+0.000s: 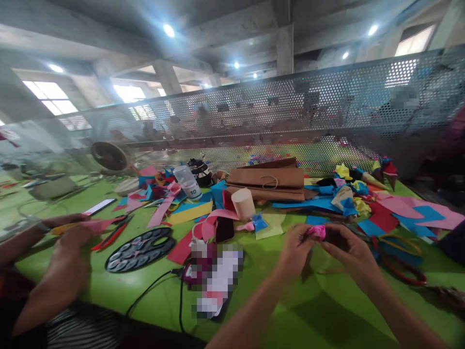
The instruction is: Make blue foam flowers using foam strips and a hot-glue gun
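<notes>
Bare forearms [250, 305] are stretching over the green tabletop [261, 259]. I am pinching crumpled pink paper [317, 232] in the grip of my left hand [297, 248] and right hand [349, 248].

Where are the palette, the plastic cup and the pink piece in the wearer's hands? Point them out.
Palette [139, 250]: head view, middle.
Plastic cup [187, 182]: head view, side wall.
Pink piece [318, 232]: head view, front side.

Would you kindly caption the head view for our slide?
Left hand and right hand hold a crumpled pink piece above a green table.
</notes>
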A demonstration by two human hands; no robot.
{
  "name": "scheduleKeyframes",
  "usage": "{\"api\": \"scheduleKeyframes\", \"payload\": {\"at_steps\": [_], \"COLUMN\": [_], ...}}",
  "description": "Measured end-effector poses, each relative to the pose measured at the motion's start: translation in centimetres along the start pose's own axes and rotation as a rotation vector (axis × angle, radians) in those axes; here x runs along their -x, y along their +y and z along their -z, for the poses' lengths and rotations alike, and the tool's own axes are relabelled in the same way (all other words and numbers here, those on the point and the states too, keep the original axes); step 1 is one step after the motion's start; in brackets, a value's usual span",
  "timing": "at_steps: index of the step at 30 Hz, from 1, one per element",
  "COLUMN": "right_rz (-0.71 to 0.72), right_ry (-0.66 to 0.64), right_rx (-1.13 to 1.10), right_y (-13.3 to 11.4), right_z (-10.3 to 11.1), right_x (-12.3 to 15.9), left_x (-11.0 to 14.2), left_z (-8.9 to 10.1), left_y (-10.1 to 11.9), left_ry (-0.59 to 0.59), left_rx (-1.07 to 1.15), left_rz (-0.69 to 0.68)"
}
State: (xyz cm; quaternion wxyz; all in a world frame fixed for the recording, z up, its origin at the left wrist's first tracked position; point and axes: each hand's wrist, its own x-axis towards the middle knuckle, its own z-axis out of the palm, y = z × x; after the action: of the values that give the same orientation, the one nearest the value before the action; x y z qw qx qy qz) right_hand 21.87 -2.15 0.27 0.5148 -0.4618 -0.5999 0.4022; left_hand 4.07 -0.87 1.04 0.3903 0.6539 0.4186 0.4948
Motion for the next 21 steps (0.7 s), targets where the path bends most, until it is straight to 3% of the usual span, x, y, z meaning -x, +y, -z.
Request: {"api": "scheduleKeyframes", "payload": {"at_steps": [5,13,17,21], "right_rz": [0.047,0.079,0.057,0.013], "right_ry": [0.088,0.184,0.161,0.102], "right_rx": [0.031,0.083,0.051,-0.007], "right_y": [-0.2,-0.6,-0.1,0.2], "right_z": [-0.4,-0.4,-0.5,-0.4], "right_x": [0.3,0.9,1.1,0.9], "left_x": [0.8,2.1,2.1,1.8], "left_z": [-0.6,0.4,0.6,0.6], "left_y": [-0.6,0.6,0.6,0.3], "left_ry": [-0.057,-0.271,-0.31,-0.251], "left_rx": [0.08,-0.006,-0.134,-0.185], "left_rz": [0.051,0.062,0.026,0.051]}}
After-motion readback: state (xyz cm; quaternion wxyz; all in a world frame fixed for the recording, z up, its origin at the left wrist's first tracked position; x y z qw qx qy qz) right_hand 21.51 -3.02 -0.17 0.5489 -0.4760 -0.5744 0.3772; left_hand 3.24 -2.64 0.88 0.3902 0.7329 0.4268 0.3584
